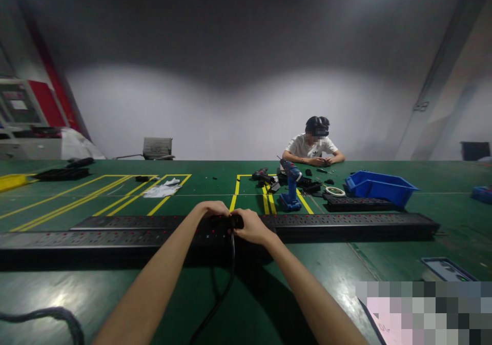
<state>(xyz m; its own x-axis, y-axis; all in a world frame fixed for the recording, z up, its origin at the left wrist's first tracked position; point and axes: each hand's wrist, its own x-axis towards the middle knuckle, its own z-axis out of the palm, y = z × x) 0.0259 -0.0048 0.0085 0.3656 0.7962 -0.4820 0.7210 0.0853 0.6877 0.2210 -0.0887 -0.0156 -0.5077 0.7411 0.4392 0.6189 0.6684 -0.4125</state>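
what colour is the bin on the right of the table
Blue; the bin shows best in the head view, beyond the long power strip.

Bare green mat [269, 293] btwn arms; long power strips [346, 224] across front, cable [226, 283] mid.

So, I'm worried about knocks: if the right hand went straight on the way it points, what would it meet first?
Probably the left hand: the right hand points left along the power strip, nearly touching it.

both hands [230, 221] on black power strip [154, 235], cable [226, 283] attached
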